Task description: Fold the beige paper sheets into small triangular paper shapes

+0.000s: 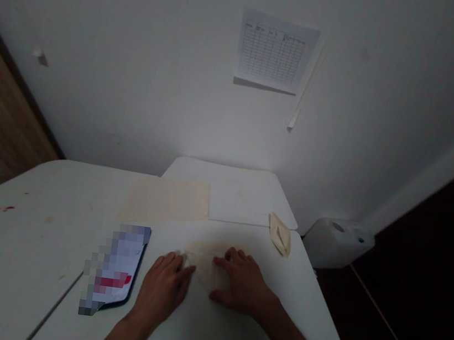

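A cream sheet of paper [206,265], partly folded into a pointed shape, lies on the white table [230,332] between my hands. My left hand [163,287] rests palm down on the table, its fingers stretched out and touching the paper's left edge. My right hand [242,284] lies flat on the paper's right side, fingers spread and pressing it down. Neither hand wraps around anything.
A tablet [117,270] lies left of my left hand. A stack of cream sheets [166,201] sits farther back. A small folded paper piece [280,234] rests near the table's right edge. A white container [337,241] stands on the floor at right. A chart [273,53] hangs on the wall.
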`<state>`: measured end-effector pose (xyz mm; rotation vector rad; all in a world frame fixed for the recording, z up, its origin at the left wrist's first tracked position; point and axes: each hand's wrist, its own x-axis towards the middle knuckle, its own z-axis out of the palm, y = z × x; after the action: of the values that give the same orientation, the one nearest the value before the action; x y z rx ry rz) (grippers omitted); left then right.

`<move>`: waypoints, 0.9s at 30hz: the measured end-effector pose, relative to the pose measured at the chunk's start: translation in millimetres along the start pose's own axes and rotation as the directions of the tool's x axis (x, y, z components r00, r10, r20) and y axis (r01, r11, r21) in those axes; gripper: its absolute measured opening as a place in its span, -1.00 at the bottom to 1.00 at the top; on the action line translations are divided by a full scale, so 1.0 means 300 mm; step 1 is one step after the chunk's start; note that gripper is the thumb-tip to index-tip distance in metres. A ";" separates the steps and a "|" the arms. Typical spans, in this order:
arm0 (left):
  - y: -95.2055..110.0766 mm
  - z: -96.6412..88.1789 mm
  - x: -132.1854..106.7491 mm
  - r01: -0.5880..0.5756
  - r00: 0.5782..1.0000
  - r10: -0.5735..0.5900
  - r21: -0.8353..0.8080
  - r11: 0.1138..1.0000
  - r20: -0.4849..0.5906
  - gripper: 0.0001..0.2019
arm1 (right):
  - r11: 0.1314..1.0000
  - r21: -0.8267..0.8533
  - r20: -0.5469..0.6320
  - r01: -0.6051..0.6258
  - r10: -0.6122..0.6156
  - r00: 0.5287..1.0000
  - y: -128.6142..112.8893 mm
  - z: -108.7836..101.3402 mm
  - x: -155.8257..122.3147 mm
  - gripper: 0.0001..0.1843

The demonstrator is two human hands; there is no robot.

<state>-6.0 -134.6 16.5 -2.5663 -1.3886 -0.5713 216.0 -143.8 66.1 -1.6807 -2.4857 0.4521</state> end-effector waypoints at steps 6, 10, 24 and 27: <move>-0.003 0.002 0.007 0.055 0.998 -0.055 0.026 0.998 -0.029 -0.74 | 1.000 0.013 -0.004 0.011 -0.011 1.000 0.002 -0.001 -0.001 -0.19; -0.014 0.006 0.005 0.092 0.994 -0.090 0.030 0.995 -0.057 -0.74 | 1.000 0.022 -0.012 0.006 -0.006 1.000 0.004 0.004 0.000 -0.17; -0.044 0.002 0.014 0.158 0.987 -0.156 0.152 0.976 -0.026 -0.74 | 1.000 0.014 -0.021 0.008 -0.008 1.000 0.010 0.015 0.001 -0.17; -0.038 0.010 0.007 0.135 0.990 -0.126 0.149 0.980 -0.065 -0.74 | 1.000 0.014 -0.028 0.016 -0.016 0.999 0.010 0.016 0.000 -0.17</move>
<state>-13.7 -125.6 14.4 -2.3366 -1.5273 -0.5288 217.5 -143.6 60.6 -1.6492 -2.4683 0.4402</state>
